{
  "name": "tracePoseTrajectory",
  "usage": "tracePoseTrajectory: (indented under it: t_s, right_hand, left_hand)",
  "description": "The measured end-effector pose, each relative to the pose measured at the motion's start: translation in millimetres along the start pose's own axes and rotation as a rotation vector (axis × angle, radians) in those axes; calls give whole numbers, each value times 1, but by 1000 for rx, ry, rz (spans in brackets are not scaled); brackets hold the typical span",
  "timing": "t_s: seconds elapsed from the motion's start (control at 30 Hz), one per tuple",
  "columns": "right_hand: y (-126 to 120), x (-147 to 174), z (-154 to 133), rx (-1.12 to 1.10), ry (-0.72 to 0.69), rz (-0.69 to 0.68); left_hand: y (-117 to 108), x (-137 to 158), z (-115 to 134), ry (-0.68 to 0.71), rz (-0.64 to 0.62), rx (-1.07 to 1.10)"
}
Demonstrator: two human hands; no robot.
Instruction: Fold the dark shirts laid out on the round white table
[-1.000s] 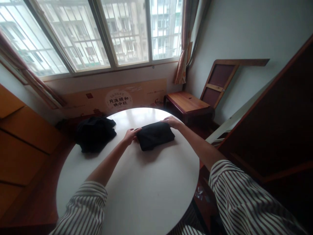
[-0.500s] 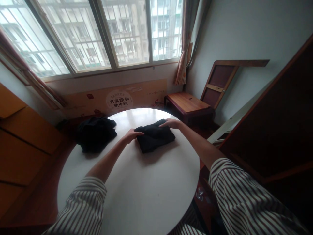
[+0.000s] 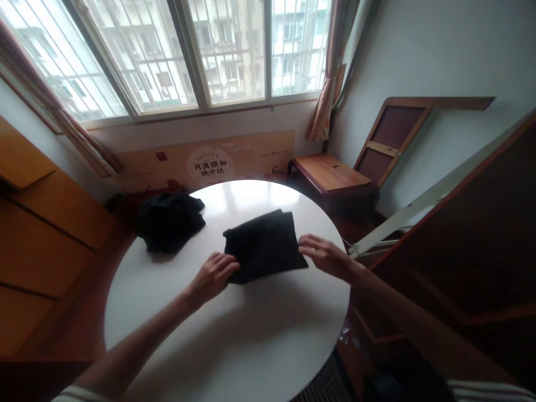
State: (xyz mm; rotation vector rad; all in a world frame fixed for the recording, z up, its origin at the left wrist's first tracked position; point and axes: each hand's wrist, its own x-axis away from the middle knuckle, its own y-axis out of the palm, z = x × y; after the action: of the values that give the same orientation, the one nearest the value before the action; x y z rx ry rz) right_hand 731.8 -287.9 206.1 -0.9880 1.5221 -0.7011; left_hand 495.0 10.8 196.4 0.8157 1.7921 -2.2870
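A black folded garment (image 3: 266, 245) is in front of me over the middle of the white round table (image 3: 251, 346), now a flat, roughly rectangular shape. At its near left corner my left hand (image 3: 215, 273) has its fingers closed on the fabric. My right hand (image 3: 322, 252) pinches the right edge, thumb and fingertips drawn together there. How much of the cloth rests on the tabletop is hard to tell. A second black cloth (image 3: 170, 223) lies in a loose, crumpled heap at the table's far left edge.
Beyond the table stand a printed panel (image 3: 259, 156) under the barred window and a low wooden table (image 3: 330, 170). Orange cabinets (image 3: 54, 234) flank the left. On the right a large dark board (image 3: 456, 262) slants near my right arm.
The folded garment has come nearer to me and looks flatter and squarer. Both hands moved from its far side to its lower left corner and right edge. The view shifted slightly.
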Motion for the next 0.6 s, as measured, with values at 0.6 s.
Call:
tracePoseTrajectory:
  t_s: [0.6]
  right_hand:
    - [47, -33, 1, -739, 821, 275]
  left_hand:
    - [7, -30, -30, -757, 87, 688]
